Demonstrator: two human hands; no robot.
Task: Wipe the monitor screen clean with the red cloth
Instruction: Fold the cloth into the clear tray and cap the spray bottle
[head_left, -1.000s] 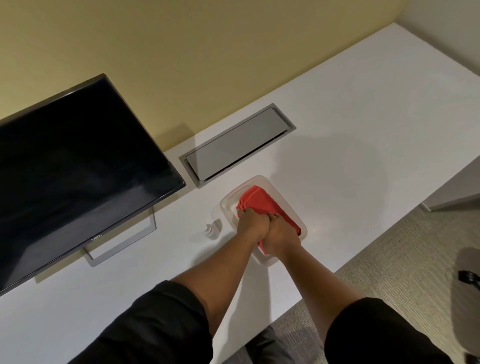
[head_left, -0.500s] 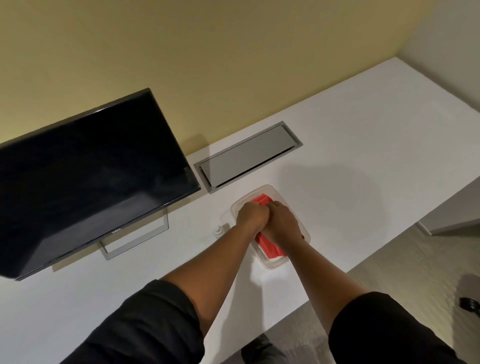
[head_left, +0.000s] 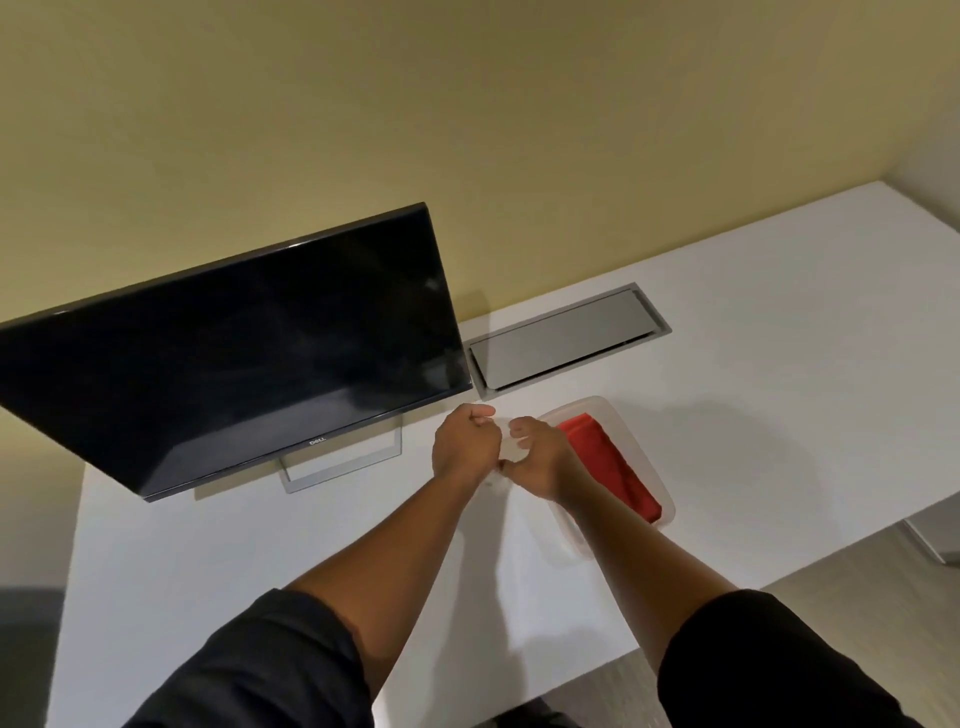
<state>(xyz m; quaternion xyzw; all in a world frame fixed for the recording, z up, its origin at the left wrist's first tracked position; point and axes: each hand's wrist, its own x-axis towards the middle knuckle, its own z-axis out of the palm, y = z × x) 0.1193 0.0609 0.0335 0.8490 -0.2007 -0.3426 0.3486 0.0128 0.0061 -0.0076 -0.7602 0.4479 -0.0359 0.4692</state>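
I see the red cloth (head_left: 613, 467) lying folded in a clear plastic tray (head_left: 655, 470) on the white desk (head_left: 779, 374), to the right of both hands. My left hand (head_left: 464, 448) is curled into a loose fist just left of the tray, and my right hand (head_left: 540, 457) sits beside it with fingers bent, its wrist over the tray's near left edge. Between the two hands something small and pale shows, but it is too washed out against the desk for me to say what it is or whether either hand truly has hold of it; I cannot tell the grip of either. Neither hand is on the cloth. The monitor (head_left: 234, 358) stands to the left on its silver stand (head_left: 343, 462), its screen dark and tilted, with faint smudges and reflections across it. Behind the tray, set into the desk near the yellow wall (head_left: 467, 130), is a grey cable hatch (head_left: 566, 343), just right of the monitor's lower corner.
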